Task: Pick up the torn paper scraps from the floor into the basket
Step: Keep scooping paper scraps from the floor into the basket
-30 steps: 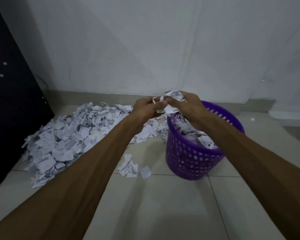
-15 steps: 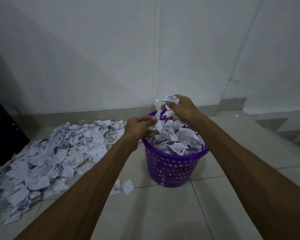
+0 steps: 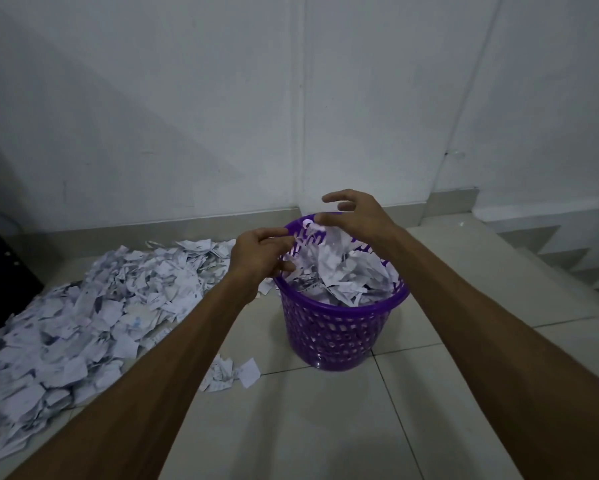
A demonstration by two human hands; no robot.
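Observation:
A purple perforated basket [image 3: 336, 336] stands on the tiled floor, heaped with torn white paper scraps [image 3: 343, 271]. My right hand [image 3: 355, 213] hovers over the basket's far rim with fingers spread and nothing in them. My left hand [image 3: 261, 254] is at the basket's left rim, fingers loosely bent and empty. A wide pile of scraps [image 3: 94, 313] covers the floor to the left. A small clump of scraps [image 3: 230, 372] lies in front of the basket on its left side.
A white wall [image 3: 222, 116] with a grey skirting runs close behind the basket. A dark cabinet [image 3: 4, 271] stands at the far left edge. Steps [image 3: 568, 258] rise at the right. Bare floor tiles [image 3: 325, 427] lie in front.
My right hand has let go of its bunch of scraps, which dropped into the basket, and its fingers have spread. My left hand shifted slightly toward the rim. The view moved closer.

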